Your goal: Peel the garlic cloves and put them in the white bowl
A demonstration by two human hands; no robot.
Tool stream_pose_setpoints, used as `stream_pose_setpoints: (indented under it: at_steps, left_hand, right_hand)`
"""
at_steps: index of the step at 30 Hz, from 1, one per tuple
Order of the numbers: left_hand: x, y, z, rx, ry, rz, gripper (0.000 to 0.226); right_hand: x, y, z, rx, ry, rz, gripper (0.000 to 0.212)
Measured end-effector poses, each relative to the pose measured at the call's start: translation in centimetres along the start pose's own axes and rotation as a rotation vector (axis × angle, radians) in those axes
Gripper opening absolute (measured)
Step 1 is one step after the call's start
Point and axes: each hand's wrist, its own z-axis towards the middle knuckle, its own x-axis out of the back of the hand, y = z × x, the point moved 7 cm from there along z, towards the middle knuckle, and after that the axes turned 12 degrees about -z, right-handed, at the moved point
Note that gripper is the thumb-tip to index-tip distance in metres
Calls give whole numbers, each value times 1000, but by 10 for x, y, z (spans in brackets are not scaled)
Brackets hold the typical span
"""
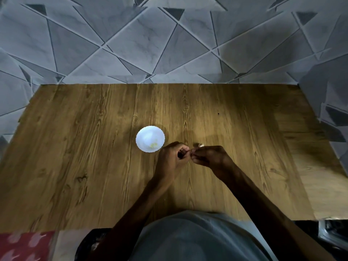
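White bowl (148, 134) on table (75, 147); wall (169, 44) behind.

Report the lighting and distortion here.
Head view: dim, one light pool on the wooden table; the white bowl glares, contents washed out; the left hand and right hand are shadowed, their pinch unreadable; wide-angle warps the corners.

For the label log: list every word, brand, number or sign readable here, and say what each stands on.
None: no text can be read anywhere in this view.
white bowl: plain, no mark or brand.
red cloth: pale shapes only, a pattern, no letters.
wooden table: wood grain only.
wall tiles: lines and veining only, no signs.
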Motion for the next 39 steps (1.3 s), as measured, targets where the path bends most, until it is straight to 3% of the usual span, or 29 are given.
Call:
stream_pose_setpoints:
  at_steps: [5, 9, 11, 14, 16, 20, 23, 27, 39]
  left_hand:
    - [-8, 7, -5, -125, -4, 99, 6]
    - [-13, 6, -8, -160, 1, 135, 6]
    - [-12, -1, -8, -54, 22, 9, 4]
    - [-15, -28, -8, 291, -18, -422, 9]
    - [-15, -35, -8, 363, -38, -557, 9]
    - [-14, -35, -8, 339, -76, -483, 10]
    - [-15, -34, -6, 331, -100, -412, 10]
    - [-16, -33, -6, 452, -108, -537, 10]
    - [-18, -35, -6, 635, -111, -679, 12]
  right_hand:
    - [1, 18, 4, -306, -13, 207, 8]
    - [-2, 27, 3, -391, -64, 273, 6]
    - [-3, 30, 2, -388, -76, 310, 6]
    - [-3, 29, 5, -309, -77, 288, 11]
    - [-3, 27, 5, -243, -68, 224, 14]
    - [3, 19, 5, -48, -53, 64, 15]
    - [6, 10, 3, 108, 7, -199, 13]
    - [6, -5, 1, 279, 147, -443, 7]
    - [-4, -24, -11, 532, 334, -557, 7]
